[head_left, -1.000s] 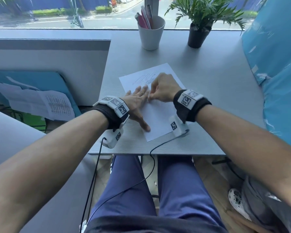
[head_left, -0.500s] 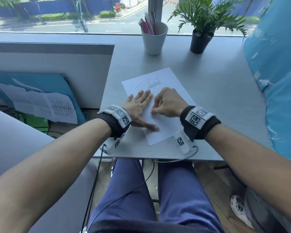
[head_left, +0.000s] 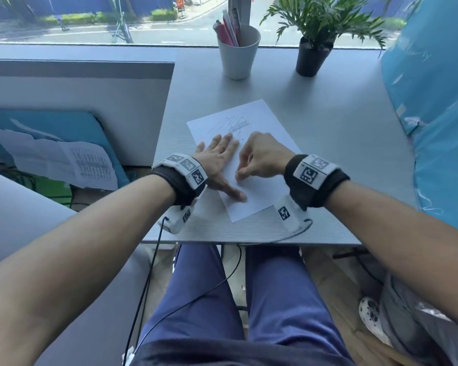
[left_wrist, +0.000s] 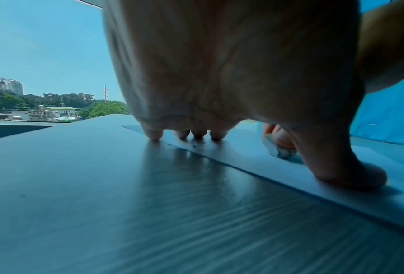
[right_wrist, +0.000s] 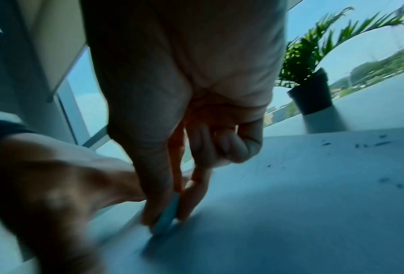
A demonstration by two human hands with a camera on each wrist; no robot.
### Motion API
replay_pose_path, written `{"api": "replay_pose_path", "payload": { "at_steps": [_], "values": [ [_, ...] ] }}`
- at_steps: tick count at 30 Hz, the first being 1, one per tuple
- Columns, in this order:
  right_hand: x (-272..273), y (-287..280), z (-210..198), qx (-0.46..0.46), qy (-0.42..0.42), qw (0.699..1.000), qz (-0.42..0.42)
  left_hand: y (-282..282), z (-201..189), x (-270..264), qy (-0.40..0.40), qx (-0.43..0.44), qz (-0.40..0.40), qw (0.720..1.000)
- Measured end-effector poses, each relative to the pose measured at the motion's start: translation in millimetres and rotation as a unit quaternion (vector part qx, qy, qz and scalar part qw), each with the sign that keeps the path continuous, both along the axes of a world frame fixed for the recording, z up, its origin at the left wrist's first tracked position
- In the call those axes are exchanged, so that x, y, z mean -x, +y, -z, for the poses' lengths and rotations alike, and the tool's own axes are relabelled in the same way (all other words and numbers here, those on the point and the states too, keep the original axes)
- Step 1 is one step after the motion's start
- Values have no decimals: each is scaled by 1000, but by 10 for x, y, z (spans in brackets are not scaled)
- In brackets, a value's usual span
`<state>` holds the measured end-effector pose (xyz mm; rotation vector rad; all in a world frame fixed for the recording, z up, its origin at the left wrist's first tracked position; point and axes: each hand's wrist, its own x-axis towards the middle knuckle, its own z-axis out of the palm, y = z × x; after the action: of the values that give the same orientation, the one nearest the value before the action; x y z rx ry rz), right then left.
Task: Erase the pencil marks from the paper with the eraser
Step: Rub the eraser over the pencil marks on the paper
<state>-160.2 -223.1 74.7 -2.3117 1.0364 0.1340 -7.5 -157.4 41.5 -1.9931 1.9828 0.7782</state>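
A white sheet of paper (head_left: 265,120) lies askew on the grey desk (head_left: 341,133), with pencil scribbles (head_left: 233,124) on its far half. My left hand (head_left: 220,159) lies flat with straight fingers, pressing the paper's left edge (left_wrist: 243,163); its thumb (left_wrist: 351,176) points toward me. My right hand (head_left: 262,159) pinches a small white eraser (left_wrist: 277,148) between thumb and fingers, its tip on the paper near the left thumb. The same eraser (right_wrist: 167,218) shows in the right wrist view, blurred. Dark eraser crumbs (right_wrist: 370,144) dot the sheet.
A white cup of pens (head_left: 238,52) and a potted plant (head_left: 315,46) stand at the desk's far edge by the window. Blue plastic wrapping (head_left: 439,114) rises along the right side. A grey partition (head_left: 77,101) borders the left. Cables hang over the near edge.
My right hand with the eraser has drawn back toward me, away from the scribbles, which now show. The left hand still presses the paper.
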Motion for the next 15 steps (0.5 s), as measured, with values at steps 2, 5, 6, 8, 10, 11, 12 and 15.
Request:
{"api": "replay_pose_path", "payload": {
  "at_steps": [2,5,6,8,10,11,12,15],
  "values": [
    [-27,-179,-35,29,-20,998,48,-25,-8,12,-7,-5,0,1000],
    [-138,-339,-43,69,-46,988,132,-45,-39,25,-12,-11,-5,1000],
    [-160,-308,-24,82,-44,987,131,-47,-50,20,-12,-14,-8,1000],
    [-126,-137,-12,76,-23,993,89,-56,-53,19,-9,-22,-14,1000],
    [-34,27,-29,21,0,999,25,-67,-63,21,-10,-25,-17,999],
    [0,56,-40,-4,9,1000,0,-74,-68,21,-11,-27,-19,999],
    [14,36,-59,-15,14,1000,-11,-86,-74,21,-13,-29,-22,999],
    [-43,-207,-79,22,-22,998,63,-145,-80,21,-24,-35,-21,999]
  ]
}}
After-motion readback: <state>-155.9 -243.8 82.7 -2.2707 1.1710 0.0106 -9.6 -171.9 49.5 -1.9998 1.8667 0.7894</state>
